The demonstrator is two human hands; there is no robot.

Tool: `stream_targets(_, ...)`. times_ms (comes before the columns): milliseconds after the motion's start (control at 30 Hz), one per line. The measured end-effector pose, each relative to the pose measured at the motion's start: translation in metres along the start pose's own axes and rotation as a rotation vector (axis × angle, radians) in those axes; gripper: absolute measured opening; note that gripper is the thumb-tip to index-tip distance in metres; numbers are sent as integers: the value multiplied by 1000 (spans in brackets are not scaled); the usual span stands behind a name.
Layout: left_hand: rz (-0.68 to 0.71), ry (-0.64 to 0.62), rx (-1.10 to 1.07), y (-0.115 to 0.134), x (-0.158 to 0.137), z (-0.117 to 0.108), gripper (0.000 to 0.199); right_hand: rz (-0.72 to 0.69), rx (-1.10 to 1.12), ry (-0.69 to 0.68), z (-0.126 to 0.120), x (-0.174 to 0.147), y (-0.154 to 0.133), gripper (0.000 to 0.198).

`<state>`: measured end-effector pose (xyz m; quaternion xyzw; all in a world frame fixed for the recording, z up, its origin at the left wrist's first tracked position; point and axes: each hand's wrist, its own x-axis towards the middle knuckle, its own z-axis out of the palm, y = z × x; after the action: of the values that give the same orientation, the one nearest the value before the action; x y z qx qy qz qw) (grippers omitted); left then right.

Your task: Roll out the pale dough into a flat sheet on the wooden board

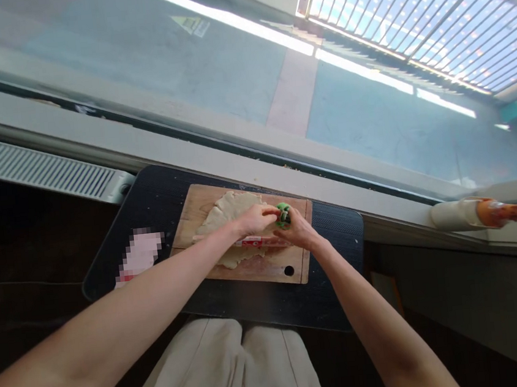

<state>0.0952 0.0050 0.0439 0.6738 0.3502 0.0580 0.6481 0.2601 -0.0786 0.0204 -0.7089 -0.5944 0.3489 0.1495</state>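
My right hand is closed around a small green object with dark parts, whose kind I cannot make out. From the other side, the fingers of my left hand are closed and meet the same object. Below both hands lies a wooden cutting board. Flattened pale dough with an uneven edge covers its left and middle part. Across the dough runs a long narrow thing with a red label, partly hidden under my left wrist.
The board rests on a black table with rounded corners. At its left lies a blurred-out pinkish item. A window sill borders the far side, with a radiator at left and a white-and-orange container at right.
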Motion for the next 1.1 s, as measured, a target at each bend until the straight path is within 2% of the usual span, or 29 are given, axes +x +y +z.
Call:
stream_targets(100,4,6,-5,15,13,12,36,58,45,72,1,6,4,27)
stream_targets(167,-19,108,43,19,16,8,36,148,22,181,-13,9,17,20)
stream_targets(267,-90,280,166,5,11,-8,34,346,-33,363,-53,8,53,27)
stream_targets(333,-165,341,221,-14,3,-19,33,483,-98,475,-84,5,83,35)
stream_targets(400,-241,385,253,-36,-6,-26,32,549,-180,533,-108,5,112,42)
stream_targets(500,-282,430,323,-61,-21,-28,32,505,-216,418,-122,14,145,53)
stream_targets(567,-264,451,398,-69,-30,-27,31,458,-219,265,-120,24,159,59)
stream_targets(633,-221,456,476,-73,-37,-25,31,469,-279,182,-113,33,167,58)
stream_targets(767,-134,431,581,-76,-48,-27,29,574,-379,221,-105,45,168,46)
stream_targets(833,-134,440,601,-78,-52,-30,28,575,-372,228,-103,51,160,38)
stream_targets(1000,-171,439,607,-81,-53,-34,27,476,-279,334,-83,76,111,35)
stream_targets(1100,-173,437,612,-80,-52,-34,26,311,-211,315,-58,95,75,37)
